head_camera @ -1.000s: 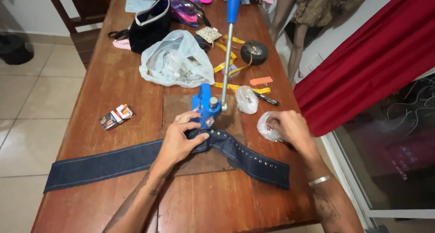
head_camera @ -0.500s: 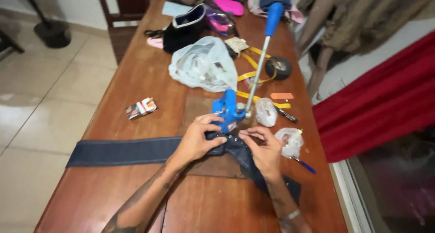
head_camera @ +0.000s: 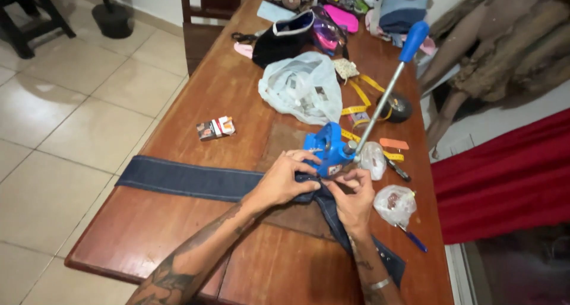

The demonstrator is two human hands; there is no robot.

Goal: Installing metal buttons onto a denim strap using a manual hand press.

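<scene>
A long dark denim strip [head_camera: 184,178] lies across the wooden table [head_camera: 196,240], with studs along its right end. A blue hand press [head_camera: 328,149] with a long metal lever and blue knob [head_camera: 414,32] stands on it at the middle. My left hand [head_camera: 284,180] presses the denim down just left of the press base. My right hand [head_camera: 351,197] pinches the denim at the press jaw, fingertips right under the blue head. What sits between those fingertips is hidden.
Beside the press lie two small clear bags [head_camera: 394,202] of parts, a blue pen [head_camera: 412,240], a yellow measuring tape [head_camera: 358,108], a black round object [head_camera: 396,107], a white plastic bag [head_camera: 301,86], a small box [head_camera: 215,127] and a black pouch [head_camera: 282,37]. Tiled floor lies left.
My right hand left the small bag at the right and came to the press jaw beside my left hand. The view shifted closer and leftward.
</scene>
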